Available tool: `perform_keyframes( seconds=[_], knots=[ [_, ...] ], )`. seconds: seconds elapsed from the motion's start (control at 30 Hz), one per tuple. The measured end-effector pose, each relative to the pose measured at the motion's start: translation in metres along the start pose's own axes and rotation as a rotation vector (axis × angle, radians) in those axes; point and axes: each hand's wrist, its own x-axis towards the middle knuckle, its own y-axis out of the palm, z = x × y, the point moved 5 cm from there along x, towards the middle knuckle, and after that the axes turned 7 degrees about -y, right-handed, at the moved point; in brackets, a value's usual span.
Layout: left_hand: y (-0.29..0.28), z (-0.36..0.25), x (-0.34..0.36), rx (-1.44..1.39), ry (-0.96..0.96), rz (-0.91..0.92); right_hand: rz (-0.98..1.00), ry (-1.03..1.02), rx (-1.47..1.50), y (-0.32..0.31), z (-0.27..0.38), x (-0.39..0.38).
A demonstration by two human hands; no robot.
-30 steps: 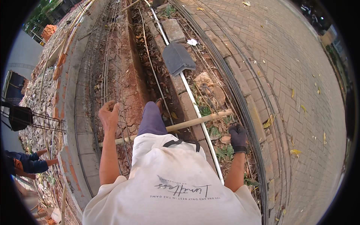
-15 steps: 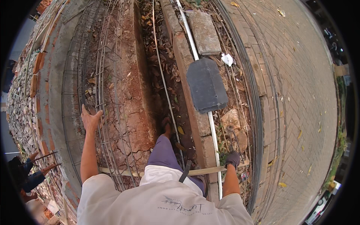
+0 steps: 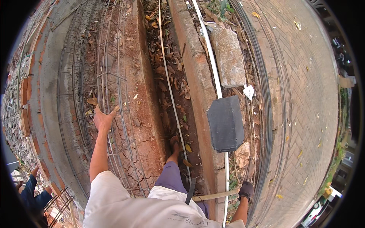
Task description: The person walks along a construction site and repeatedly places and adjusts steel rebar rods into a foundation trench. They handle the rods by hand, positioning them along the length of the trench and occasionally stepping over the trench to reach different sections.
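Note:
My bare left hand (image 3: 103, 118) is open, thumb and fingers spread, at a long cage of thin steel bars (image 3: 121, 117) lying over cracked red earth. Whether its fingers touch the bars I cannot tell. To the right of the trench is my right hand (image 3: 246, 190), in a dark glove with its fingers curled. A narrow, dark tool-like piece (image 3: 250, 170) extends just ahead of it, its kind unclear; the grip itself is hidden. A pale wooden strip (image 3: 216, 195) ends beside this glove. A dark grey slab-like piece (image 3: 226, 123) lies over a white pipe (image 3: 208, 45) ahead.
A leaf-filled trench (image 3: 167, 91) with a thin pole (image 3: 167, 72) runs between concrete walls; my bare foot (image 3: 174, 141) is in it. Long steel bars (image 3: 266, 114) border the brick paving (image 3: 300, 98). A concrete block (image 3: 229, 57) lies ahead. Another person (image 3: 32, 195) works at far left.
The whole view has shifted, so the slab and block appear lower and farther right. My left hand stays spread beside the cage, and the right stays curled. The other person's arms have moved.

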Motion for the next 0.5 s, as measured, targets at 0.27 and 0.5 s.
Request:
perform_keyframes(
  seconds=[0.27, 0.5],
  knots=[
    [-0.003, -0.008, -0.011, 0.093, -0.146, -0.042, -0.289, 0.055, 0.118, -0.025, -0.035, -0.032],
    [-0.004, -0.010, -0.014, 0.040, -0.171, -0.035, -0.315, 0.286, 0.457, -0.089, -0.032, -0.088]
  ],
)
